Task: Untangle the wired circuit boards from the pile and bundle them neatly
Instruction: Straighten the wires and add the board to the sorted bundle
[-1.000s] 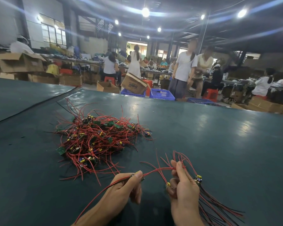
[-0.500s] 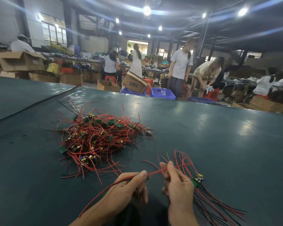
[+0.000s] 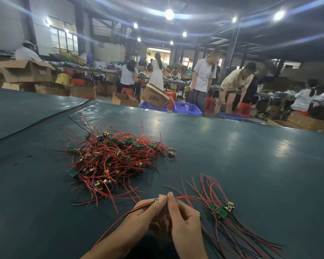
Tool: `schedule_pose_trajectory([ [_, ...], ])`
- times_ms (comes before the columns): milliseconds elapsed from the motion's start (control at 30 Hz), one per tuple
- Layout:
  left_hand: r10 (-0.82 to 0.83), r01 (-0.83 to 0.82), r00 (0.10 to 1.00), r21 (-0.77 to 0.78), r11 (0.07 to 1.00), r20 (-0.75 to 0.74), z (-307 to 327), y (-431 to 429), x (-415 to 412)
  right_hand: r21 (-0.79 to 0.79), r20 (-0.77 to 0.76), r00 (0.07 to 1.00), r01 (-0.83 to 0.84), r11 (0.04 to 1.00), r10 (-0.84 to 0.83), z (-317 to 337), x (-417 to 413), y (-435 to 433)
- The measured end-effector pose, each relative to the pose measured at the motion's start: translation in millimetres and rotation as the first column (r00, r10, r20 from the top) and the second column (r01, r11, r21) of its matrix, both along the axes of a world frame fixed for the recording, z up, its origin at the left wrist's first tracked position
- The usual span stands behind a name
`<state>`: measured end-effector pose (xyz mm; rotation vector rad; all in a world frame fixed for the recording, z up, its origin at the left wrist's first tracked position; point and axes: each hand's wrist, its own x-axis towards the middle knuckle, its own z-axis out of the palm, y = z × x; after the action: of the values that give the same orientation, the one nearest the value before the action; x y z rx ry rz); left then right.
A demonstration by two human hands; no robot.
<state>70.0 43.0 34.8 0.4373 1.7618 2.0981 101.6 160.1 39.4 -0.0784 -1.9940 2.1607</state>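
1. On the dark green table (image 3: 251, 165), which fills the lower part of the view, soft reflections of the ceiling lamps (image 3: 169, 14) are seen, and a seam (image 3: 45, 118) is drawn across its left side.
2. Behind the table a large workshop hall is shown, with cardboard boxes (image 3: 26, 71), blue baskets (image 3: 187, 108), red stools (image 3: 245, 109) and several people (image 3: 202, 77), some standing and some seated at long benches.
3. The pile (image 3: 116, 161) of wired circuit boards is placed left of centre on the table, well apart from both hands. Its red wires are directed to all sides, so no single axis can be given.
4. One wired board (image 3: 160, 197) is pinched by the left hand (image 3: 148, 214) between thumb and fingertips, low in the view. Only a small yellow part of it is shown. Its red lead (image 3: 120, 217) is stretched on a slant from the fingertips toward the lower left.
5. The right hand (image 3: 183, 219) is held against the left one, fingertip to fingertip, with the fingers curled. Red wires are pinched there, and they are led to the right, into the bundle.
6. The bundle (image 3: 221, 212) is laid on the table just beside the right hand. Its green boards are gathered together and its long axis is diagonal. The short red ends are fanned upward and away, and the long red and black leads are pointed to the lower right corner.
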Motion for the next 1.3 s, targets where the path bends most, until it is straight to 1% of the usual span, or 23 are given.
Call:
schedule_pose_trajectory([
  [33,0.001,-0.001,1.000,-0.014,1.000,-0.011,2,0,1,0.020,-0.007,1.000,0.022,1.000,-0.022,-1,-1,-1],
  [200,-0.063,0.009,0.953,-0.181,0.983,-0.295,2,-2,1,0.114,-0.031,0.972,0.235,0.965,-0.233,-3,-5,11],
  [233,-0.083,0.007,0.939,-0.225,0.974,-0.333,0,-2,1,0.080,-0.006,0.962,0.273,0.959,-0.273,-2,-6,14],
  [300,-0.103,-0.046,0.907,-0.339,0.940,-0.408,-3,-3,0,-0.124,0.069,0.940,0.339,0.933,-0.333,4,-9,22],
  [367,-0.114,-0.085,0.889,-0.405,0.910,-0.444,-6,-4,-1,-0.368,0.135,0.922,0.386,0.846,-0.362,11,-12,33],
  [400,-0.112,-0.091,0.888,-0.409,0.908,-0.447,-7,-5,-2,-0.443,0.154,0.915,0.401,0.802,-0.372,14,-12,37],
  [467,-0.107,-0.137,0.864,-0.434,0.891,-0.492,-9,-7,-3,-0.506,0.186,0.903,0.426,0.750,-0.387,19,-12,45],
  [533,-0.111,-0.248,0.793,-0.483,0.840,-0.599,-11,-11,-7,-0.480,0.200,0.900,0.435,0.761,-0.388,21,-12,51],
  [633,-0.123,-0.528,0.555,-0.463,0.712,-0.823,-15,-21,-16,-0.404,0.163,0.914,0.405,0.820,-0.371,22,-11,57],
  [667,-0.130,-0.588,0.491,-0.438,0.681,-0.862,-15,-24,-19,-0.376,0.150,0.920,0.392,0.840,-0.362,22,-11,58],
  [700,-0.136,-0.633,0.455,-0.427,0.646,-0.880,-16,-27,-22,-0.343,0.145,0.924,0.383,0.858,-0.354,21,-11,59],
  [733,-0.140,-0.670,0.450,-0.437,0.600,-0.882,-18,-31,-26,-0.297,0.145,0.926,0.376,0.878,-0.348,19,-12,60],
  [767,-0.141,-0.700,0.476,-0.471,0.537,-0.868,-20,-34,-30,-0.238,0.140,0.928,0.369,0.898,-0.345,17,-12,61],
  [800,-0.137,-0.715,0.523,-0.521,0.467,-0.841,-23,-38,-34,-0.146,0.124,0.928,0.366,0.919,-0.351,14,-12,63],
  [833,-0.136,-0.713,0.572,-0.572,0.405,-0.809,-27,-42,-37,0.006,0.093,0.925,0.368,0.930,-0.367,11,-13,66],
  [867,-0.136,-0.708,0.602,-0.604,0.365,-0.787,-30,-45,-39,0.195,0.046,0.921,0.370,0.908,-0.386,7,-13,68],
  [900,-0.138,-0.706,0.614,-0.619,0.344,-0.777,-32,-47,-41,0.373,-0.009,0.918,0.370,0.851,-0.396,4,-12,69],
  [933,-0.141,-0.706,0.616,-0.623,0.336,-0.775,-33,-48,-42,0.511,-0.057,0.907,0.386,0.768,-0.417,1,-11,71],
  [967,-0.145,-0.709,0.611,-0.619,0.337,-0.778,-33,-49,-43,0.600,-0.088,0.894,0.399,0.693,-0.439,0,-9,71],
  [1067,-0.148,-0.708,0.588,-0.594,0.382,-0.795,-31,-49,-44,0.773,-0.125,0.864,0.393,0.498,-0.487,0,-7,70],
  [1133,-0.134,-0.705,0.580,-0.577,0.412,-0.804,-29,-49,-44,0.852,-0.117,0.868,0.337,0.400,-0.482,0,-6,70],
  [1200,-0.128,-0.696,0.583,-0.574,0.431,-0.803,-28,-49,-44,0.897,-0.114,0.878,0.293,0.332,-0.465,-1,-6,72],
  [1300,-0.095,-0.705,0.555,-0.528,0.473,-0.826,-21,-47,-40,0.913,-0.160,0.876,0.307,0.270,-0.454,-2,-6,71],
])
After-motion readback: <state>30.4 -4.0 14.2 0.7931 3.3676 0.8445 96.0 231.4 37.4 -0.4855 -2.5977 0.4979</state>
